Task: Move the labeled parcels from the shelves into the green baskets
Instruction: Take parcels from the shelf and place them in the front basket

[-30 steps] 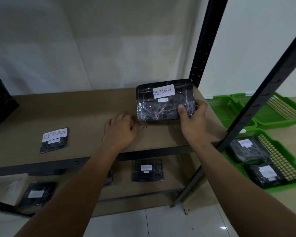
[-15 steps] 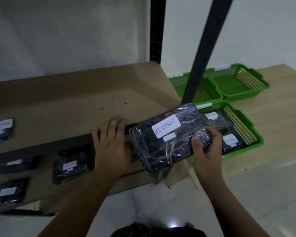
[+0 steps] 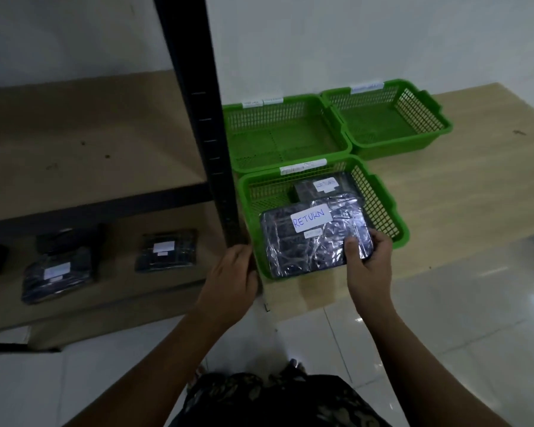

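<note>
Platform's (image 3: pixel 463 180) near basket (image 3: pixel 396 229) contains one parcel (image 3: pixel 318 188); right hand (image 3: pixel 370 260) grips another parcel (image 3: pixel 309 241)

A flat black plastic-wrapped parcel (image 3: pixel 315 245) with a white RETURN label, pinched by the right hand (image 3: pixel 371 261), sits tilted over the near rim of the nearest green mesh basket (image 3: pixel 396 224). A smaller labelled black parcel (image 3: pixel 309 189) lies inside.

A black shelf post (image 3: pixel 211 149) stands just beside the near green basket's (image 3: pixel 379 192) left wall, at the wooden platform's (image 3: pixel 444 186) left edge. The far left basket (image 3: pixel 290 140) and far right basket (image 3: pixel 392 118) lie open from above.
</note>
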